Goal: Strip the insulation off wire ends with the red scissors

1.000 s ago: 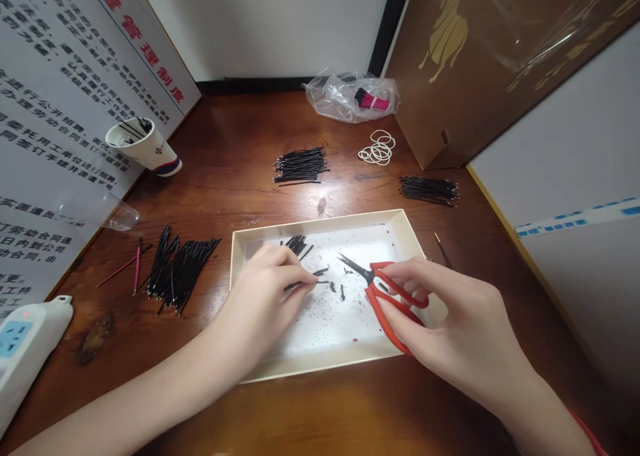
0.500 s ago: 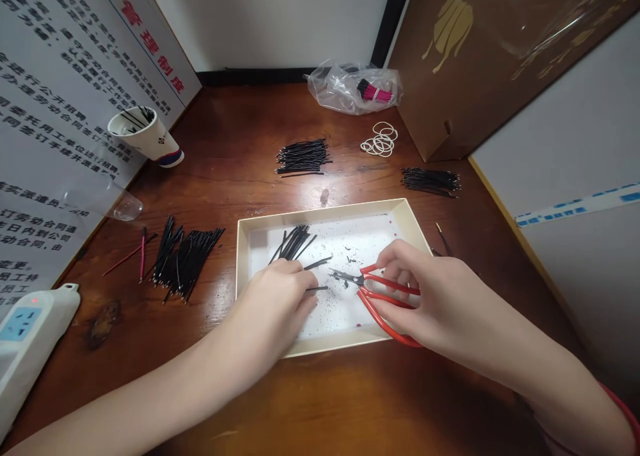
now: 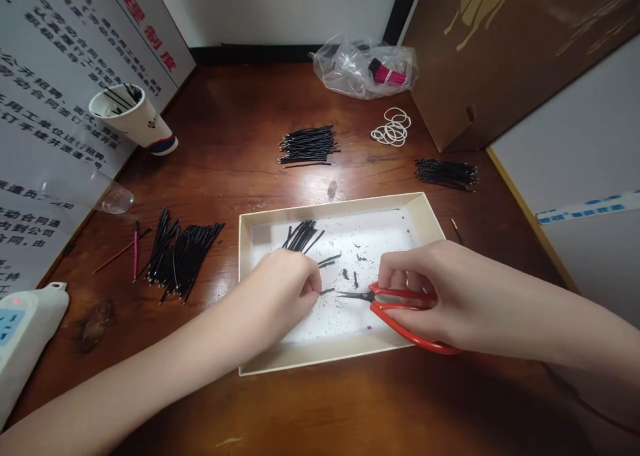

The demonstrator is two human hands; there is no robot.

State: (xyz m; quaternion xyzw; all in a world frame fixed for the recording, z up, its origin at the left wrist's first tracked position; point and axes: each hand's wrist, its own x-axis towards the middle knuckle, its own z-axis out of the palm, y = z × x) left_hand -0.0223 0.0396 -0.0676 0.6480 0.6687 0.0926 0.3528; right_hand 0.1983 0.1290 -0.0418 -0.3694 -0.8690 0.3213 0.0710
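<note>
Over the shallow cream box lid [image 3: 340,359], my left hand [image 3: 287,279] pinches a short black wire [image 3: 327,291], its tip sticking out to the right. My right hand [image 3: 425,279] grips red-handled scissors [image 3: 415,336], whose narrow dark blades look closed and point left at that wire's end. Whether the blades touch the wire I cannot tell. Behind my left hand lies a bunch of black wires [image 3: 303,235] in the lid, partly hidden by the hand. Black scraps [image 3: 356,279] and fine crumbs dot the white bottom.
Black wire piles lie left [image 3: 183,259], behind [image 3: 309,144] and right [image 3: 447,173] of the lid. White rubber bands [image 3: 393,131] and a clear plastic bag [image 3: 340,73] are farther back. A tilted paper cup [image 3: 145,126] and a power strip [image 3: 35,323] stand left; a brown box [image 3: 480,63] is right.
The scissors' blades have closed and swung level, now meeting the wire's end area. My left hand has shifted slightly right and up. The whole view has moved a little.
</note>
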